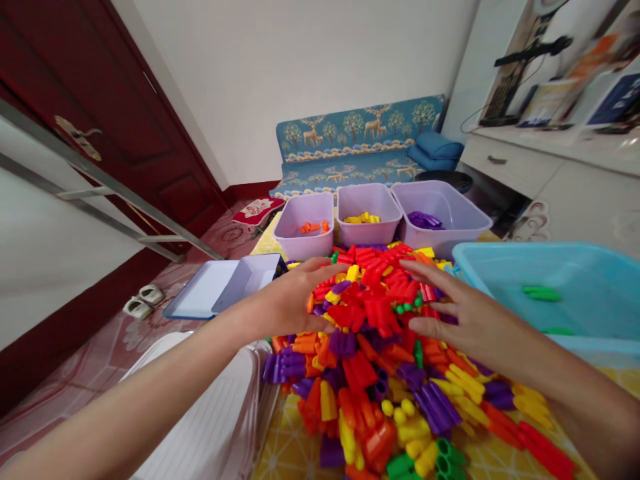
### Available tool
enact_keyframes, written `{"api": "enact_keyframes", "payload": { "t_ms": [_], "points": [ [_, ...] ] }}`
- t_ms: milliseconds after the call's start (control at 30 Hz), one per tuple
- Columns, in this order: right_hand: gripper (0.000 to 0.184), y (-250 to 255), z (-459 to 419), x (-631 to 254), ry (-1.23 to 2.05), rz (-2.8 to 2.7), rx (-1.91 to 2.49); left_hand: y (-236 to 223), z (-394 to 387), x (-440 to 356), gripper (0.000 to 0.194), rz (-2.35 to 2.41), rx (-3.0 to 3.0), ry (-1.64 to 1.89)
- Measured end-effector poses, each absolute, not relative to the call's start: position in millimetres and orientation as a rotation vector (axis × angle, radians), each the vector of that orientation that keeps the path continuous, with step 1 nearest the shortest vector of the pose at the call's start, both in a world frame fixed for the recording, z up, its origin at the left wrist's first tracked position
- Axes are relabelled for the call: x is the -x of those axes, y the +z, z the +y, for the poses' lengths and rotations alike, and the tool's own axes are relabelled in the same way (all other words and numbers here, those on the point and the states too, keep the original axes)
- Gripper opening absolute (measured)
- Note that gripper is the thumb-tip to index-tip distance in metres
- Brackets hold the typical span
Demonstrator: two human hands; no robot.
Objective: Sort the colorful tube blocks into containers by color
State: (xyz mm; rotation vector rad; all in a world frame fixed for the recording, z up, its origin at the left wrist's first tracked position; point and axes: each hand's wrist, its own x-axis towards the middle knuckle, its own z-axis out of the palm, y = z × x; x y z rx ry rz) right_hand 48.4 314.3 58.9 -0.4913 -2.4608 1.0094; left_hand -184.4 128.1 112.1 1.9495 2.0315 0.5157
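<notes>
The left hand [290, 297] and right hand [463, 310] face each other across the pile [365, 317]; the left is at its left edge, the right at its right edge, the top of the heap between them; on both hands the thumb stands apart from the fingers, with nothing clamped in either; whether the fingertips press on the pieces, I cannot tell.

The pile lies on a table with a yellow cloth [283, 447]; its pieces are red, orange, yellow, purple and green, many shaped like short joined tubes; red ones gather at the top; loose pieces spread toward the near edge.

Behind the pile stand three lilac bins in a row; the left bin [305, 247] holds orange pieces [314, 227], the middle bin [370, 233] yellow pieces [363, 219], the right bin [450, 239] purple pieces [425, 221]; at the right, beyond the right hand, a blue tub [545, 249] holds green pieces [543, 293].

A sofa [350, 133] stands behind the bins; a ladder [115, 187] leans at the left, before a door [145, 127]; shoes [145, 301] sit on the floor.
</notes>
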Motion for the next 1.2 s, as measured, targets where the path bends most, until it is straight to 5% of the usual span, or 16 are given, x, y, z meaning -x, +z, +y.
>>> {"api": "enact_keyframes", "payload": {
  "t_ms": [100, 233, 467, 767, 967, 1100, 1200],
  "points": [
    [0.062, 41.4, 309.6, -85.4, 0.773, -2.649, 0.671, 97.1, 96.1, 178.5, 0.092, 2.285, -1.716, 0.087],
    [0.073, 15.2, 289.9, -96.5, 0.803, -2.75, 0.953, 64.9, 77.8, 156.0, 0.114, 2.284, -1.517, -0.118],
    [0.087, 10.2, 262.9, -40.2, 0.901, -2.703, 0.899, 42.5, 101.9, 145.4, 0.125, 2.232, -1.558, 0.202],
    [0.085, 31.1, 277.9, 5.7, 1.402, -2.411, 0.408, 56.3, 132.6, 164.8, 0.108, 1.727, -1.488, 0.991],
    [0.045, 69.7, 324.0, 8.9, 0.836, -2.621, 0.598, 97.7, 142.4, 205.6, 0.071, 1.883, -1.785, 0.728],
    [0.057, 57.5, 348.3, 28.3, 0.242, -2.667, 1.003, 72.6, 163.9, 232.3, 0.078, 2.182, -1.643, 0.666],
    [0.072, 40.1, 344.4, 41.9, 0.147, -2.733, 1.118, 43.5, 178.4, 235.5, 0.086, 2.241, -1.579, 0.689]
  ]
}}
